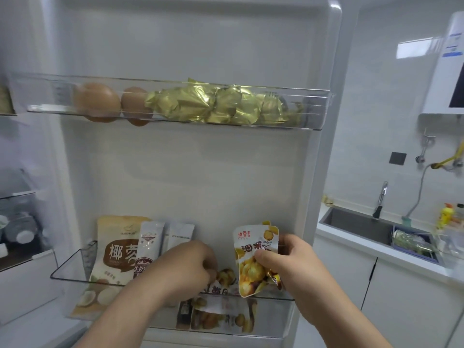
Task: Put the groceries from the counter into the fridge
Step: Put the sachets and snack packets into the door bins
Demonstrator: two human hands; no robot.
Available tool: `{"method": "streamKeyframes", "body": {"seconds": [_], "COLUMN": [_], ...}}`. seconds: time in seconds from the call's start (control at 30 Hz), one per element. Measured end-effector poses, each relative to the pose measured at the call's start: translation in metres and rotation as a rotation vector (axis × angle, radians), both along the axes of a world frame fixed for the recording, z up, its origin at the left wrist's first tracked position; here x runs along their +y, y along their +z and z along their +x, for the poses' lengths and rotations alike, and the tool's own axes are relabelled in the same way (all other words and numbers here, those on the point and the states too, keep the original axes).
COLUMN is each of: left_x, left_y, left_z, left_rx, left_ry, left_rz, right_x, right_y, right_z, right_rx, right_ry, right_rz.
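Above the lower door bin (72,275), at its right end, a chestnut snack packet (253,259) is held upright in the right hand (288,262), fingers closed on its lower right edge; its long axis runs near vertical, top tilted slightly left, bottom corner level with the bin's front rim. Just to its left, the left hand (190,264) reaches down into the same bin, fingers curled at a second chestnut packet (226,280) lying low inside; whether it grips or merely presses that packet cannot be told. More packets of this kind show through the clear front wall below. Farther left in the bin stand a coconut-print pouch (115,254) and two slim grey sachets (150,244), upright and touching. The free slot lies directly beneath the held packet, so the coming move is judged a short straight drop by the right hand, the nearer one, once the left clears. Higher on the fridge door (200,172), an upper door shelf (313,106) carries two brown eggs (98,101) and gold foil-wrapped items (213,104). Right of the door lie a sink (356,224) and faucet (381,197).
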State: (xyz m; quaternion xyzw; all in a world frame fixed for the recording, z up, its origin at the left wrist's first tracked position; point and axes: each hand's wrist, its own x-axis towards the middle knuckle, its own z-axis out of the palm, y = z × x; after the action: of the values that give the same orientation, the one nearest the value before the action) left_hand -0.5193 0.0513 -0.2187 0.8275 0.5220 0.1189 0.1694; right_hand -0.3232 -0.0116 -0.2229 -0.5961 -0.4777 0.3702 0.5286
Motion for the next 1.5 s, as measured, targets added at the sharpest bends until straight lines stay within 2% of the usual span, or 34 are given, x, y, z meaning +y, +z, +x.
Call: {"method": "streamKeyframes", "body": {"seconds": [0.17,0.33,0.4,0.5,0.7,0.83,1.0,1.2,1.37,1.5], "left_x": [0.0,-0.007,-0.012,-0.017,-0.021,-0.02,-0.018,-0.018,-0.018,-0.02], "left_y": [0.008,0.011,0.006,0.001,0.0,-0.002,-0.003,-0.006,-0.007,-0.006], "left_z": [-0.019,-0.039,-0.046,-0.055,-0.059,-0.058,-0.06,-0.064,-0.067,-0.067], "left_rx": [-0.143,-0.506,-0.558,-0.467,-0.335,-0.275,-0.288,-0.304,-0.303,-0.306], "left_ry": [-0.018,0.02,-0.018,-0.054,-0.095,-0.121,-0.141,-0.152,-0.161,-0.16], "left_rz": [-0.006,-0.07,-0.037,0.028,-0.054,-0.044,-0.048,-0.044,-0.04,-0.048], "right_x": [0.0,0.007,0.01,0.014,0.025,0.031,0.033,0.039,0.042,0.041], "right_y": [0.005,0.008,0.007,0.008,0.009,0.007,0.003,-0.001,-0.003,-0.003], "right_z": [-0.007,-0.018,-0.022,-0.026,-0.035,-0.042,-0.048,-0.045,-0.036,-0.041], "right_rx": [-0.078,-0.157,-0.165,-0.178,-0.163,-0.136,-0.096,-0.216,-0.202,-0.323], "right_ry": [0.003,0.084,0.1,0.13,0.127,0.159,0.122,0.191,0.264,0.321], "right_rz": [-0.018,-0.065,-0.088,-0.121,-0.146,-0.145,-0.008,-0.22,-0.382,-0.402]}}
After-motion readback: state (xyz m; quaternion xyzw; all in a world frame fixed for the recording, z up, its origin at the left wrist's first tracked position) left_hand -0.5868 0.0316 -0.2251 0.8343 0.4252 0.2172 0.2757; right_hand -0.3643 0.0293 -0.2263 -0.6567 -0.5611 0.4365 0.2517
